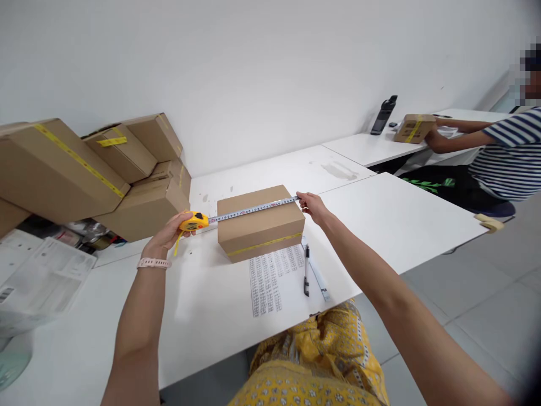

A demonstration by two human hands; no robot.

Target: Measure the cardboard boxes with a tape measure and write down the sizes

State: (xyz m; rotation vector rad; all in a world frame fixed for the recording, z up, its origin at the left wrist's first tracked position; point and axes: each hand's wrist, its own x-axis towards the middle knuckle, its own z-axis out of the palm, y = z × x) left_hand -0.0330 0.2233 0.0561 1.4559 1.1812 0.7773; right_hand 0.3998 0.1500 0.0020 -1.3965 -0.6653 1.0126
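— By the left hand (pixel 169 232), the case (pixel 196 221) is clasped; by the fingers of the right hand (pixel 311 206), the far end of the blade (pixel 253 211) is pinched.
— And how is the case made up?
— It is coloured yellow, with black parts on its face; a yellow strap (pixel 177 246) is let down below the hand; the blade is silvery, marked with black numerals and a few red ones.
— The box (pixel 262 225), then?
— It is made of plain brown card; its top is closed; its near long side is crossed by a yellow strip (pixel 266 244).
— Where is it set against the grip?
— On the white table (pixel 203 327), between the two hands; the case is held just off its left end, the blade is drawn lengthwise over its top, and the pinched end is held by its right edge; whether the blade is pressed flat all along cannot be told.
— What is seen nearer the wearer?
— A printed sheet (pixel 265 285), laid in front of the box; a pen (pixel 306 270) is placed at its right.
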